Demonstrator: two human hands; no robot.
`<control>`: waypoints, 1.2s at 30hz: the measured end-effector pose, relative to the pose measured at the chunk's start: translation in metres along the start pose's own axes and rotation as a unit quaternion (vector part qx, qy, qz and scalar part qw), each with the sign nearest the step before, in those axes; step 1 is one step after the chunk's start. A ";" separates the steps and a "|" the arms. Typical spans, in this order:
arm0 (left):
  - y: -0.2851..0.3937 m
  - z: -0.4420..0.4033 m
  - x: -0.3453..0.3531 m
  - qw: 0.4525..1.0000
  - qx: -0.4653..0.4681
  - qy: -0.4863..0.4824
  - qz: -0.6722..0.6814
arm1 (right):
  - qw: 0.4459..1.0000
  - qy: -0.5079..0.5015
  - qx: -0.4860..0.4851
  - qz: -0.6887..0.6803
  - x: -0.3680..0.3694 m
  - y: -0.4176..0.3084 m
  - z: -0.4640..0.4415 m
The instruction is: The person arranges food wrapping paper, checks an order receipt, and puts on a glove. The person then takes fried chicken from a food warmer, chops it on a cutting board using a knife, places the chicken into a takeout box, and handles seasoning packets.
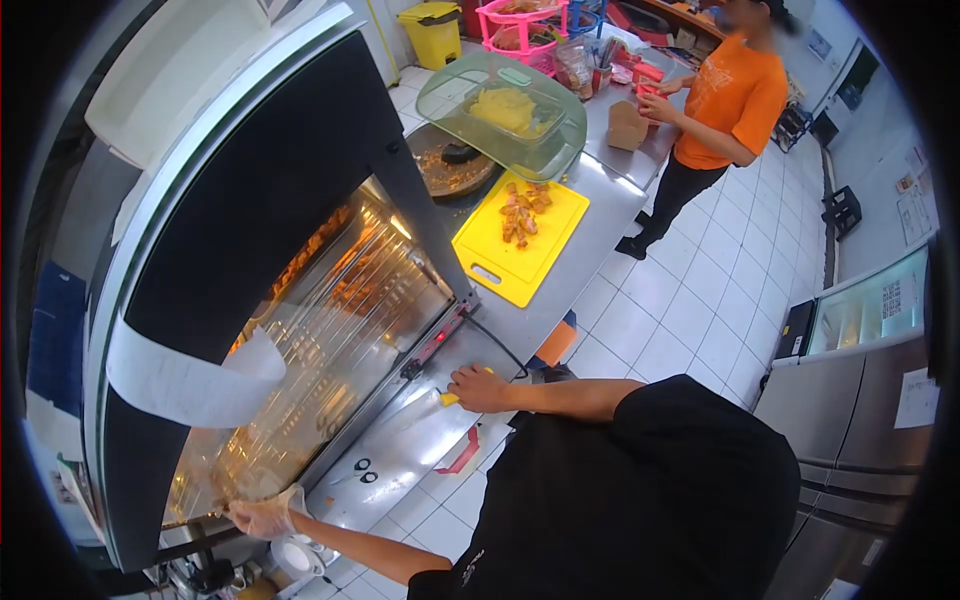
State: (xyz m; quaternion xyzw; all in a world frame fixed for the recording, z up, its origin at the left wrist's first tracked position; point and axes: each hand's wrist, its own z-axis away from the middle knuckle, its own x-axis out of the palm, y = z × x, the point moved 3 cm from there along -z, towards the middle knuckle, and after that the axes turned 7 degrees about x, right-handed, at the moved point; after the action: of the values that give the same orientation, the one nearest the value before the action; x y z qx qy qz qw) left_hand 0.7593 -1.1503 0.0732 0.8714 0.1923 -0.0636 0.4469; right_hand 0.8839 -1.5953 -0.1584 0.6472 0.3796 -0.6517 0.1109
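Observation:
My left hand [265,515] wears a clear plastic glove. Its fingers are closed at the lower end of the lit glass-fronted warming cabinet [340,300], by the edge of the glass; what they pinch is hidden. Browned food and wire racks show behind the glass. My bare right hand [480,388] is closed around a yellow handle [449,398] above the steel counter [400,440]; what the handle belongs to cannot be made out. Just beyond lies a yellow cutting board [485,250] with cut pieces of cooked meat [522,212].
Two dark rings, perhaps scissor handles [367,470], lie on the counter. A curled paper sheet [190,385] hangs over the cabinet front. Beyond the board are a green translucent lid [445,100] and a dark pan [450,175]. A co-worker [735,95] in orange stands by a cardboard box [627,126].

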 end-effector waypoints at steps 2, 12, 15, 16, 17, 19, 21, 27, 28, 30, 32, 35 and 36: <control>-0.047 -0.007 0.007 0.982 0.144 0.043 0.114 | 1.000 -0.012 -0.002 -0.010 -0.008 0.007 0.006; 0.131 0.317 0.001 0.945 -0.011 -0.257 0.202 | 0.993 -0.076 -0.057 -0.067 -0.027 0.028 0.006; 0.207 0.411 0.014 0.809 0.254 -0.441 0.295 | 0.960 -0.181 -0.049 -0.208 -0.048 0.076 0.019; 0.247 0.433 0.027 0.758 0.251 -0.572 0.189 | 0.941 -0.202 -0.047 -0.269 -0.055 0.101 0.027; 0.272 0.460 0.043 0.772 0.272 -0.518 0.250 | 0.939 -0.187 -0.005 -0.289 -0.063 0.134 0.036; 0.304 0.510 0.090 0.753 0.308 -0.527 0.243 | 0.928 -0.159 0.079 -0.328 -0.112 0.200 0.048; 0.336 0.548 0.139 0.734 0.348 -0.568 0.134 | 0.914 -0.112 0.187 -0.341 -0.155 0.269 0.063; 0.403 0.623 0.255 0.591 0.483 -0.646 -0.011 | 0.914 0.079 0.324 -0.233 -0.242 0.448 0.120; 0.404 0.630 0.264 0.579 0.494 -0.648 0.000 | 0.902 0.066 0.351 -0.243 -0.250 0.461 0.129; 0.411 0.643 0.280 0.561 0.511 -0.651 0.001 | 0.876 0.045 0.403 -0.260 -0.262 0.486 0.140; 0.418 0.653 0.290 0.546 0.520 -0.656 -0.023 | 0.875 0.043 0.412 -0.250 -0.259 0.498 0.151; 0.413 0.671 0.306 0.526 0.470 -0.708 0.009 | 0.857 0.033 0.427 -0.286 -0.251 0.505 0.160; 0.411 0.676 0.308 0.518 0.456 -0.723 0.011 | 0.851 0.026 0.430 -0.299 -0.247 0.504 0.161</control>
State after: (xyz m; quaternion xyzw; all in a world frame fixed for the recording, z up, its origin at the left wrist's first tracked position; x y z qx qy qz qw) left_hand 1.2444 -1.8238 -0.1041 0.6114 -0.2621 -0.7462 -0.0264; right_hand 1.1163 -2.1305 -0.1265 0.5025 0.2390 -0.7343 -0.3887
